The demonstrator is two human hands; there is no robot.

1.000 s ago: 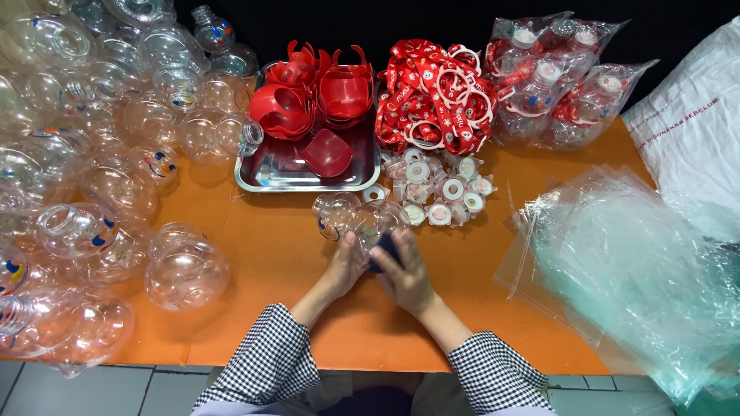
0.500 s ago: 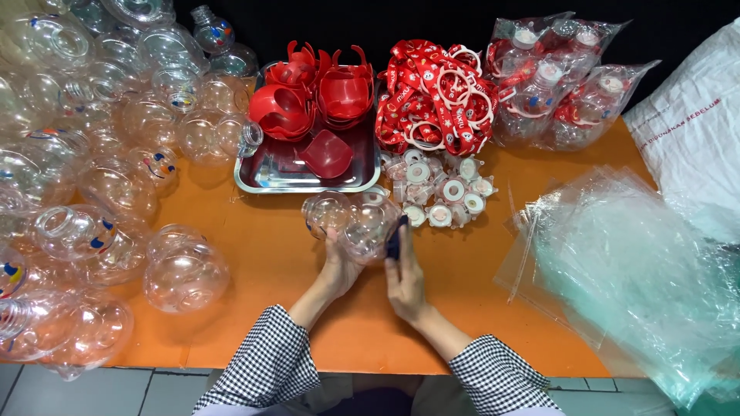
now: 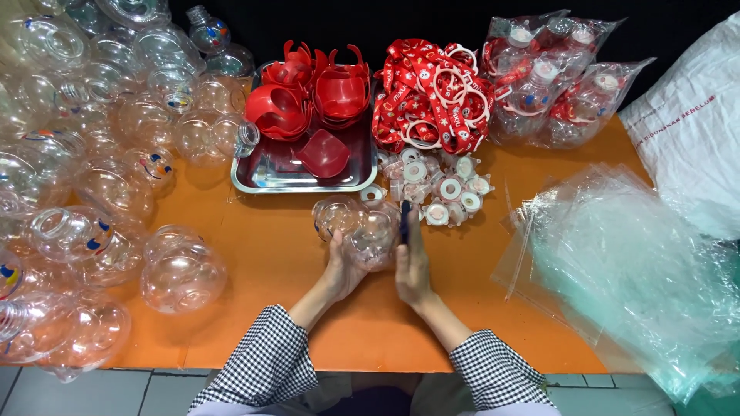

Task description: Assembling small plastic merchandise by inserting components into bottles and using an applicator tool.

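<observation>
Centrally, above the orange table, our left hand cups a clear round bottle; our right hand pinches a dark tool beside it; red caps fill the steel tray

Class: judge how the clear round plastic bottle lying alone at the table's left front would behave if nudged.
The clear round bottle would probably roll readily, since its body is ball-shaped and lies on the flat orange table. It looks empty and thin-walled, so likely light, and perhaps dents if squeezed.
</observation>
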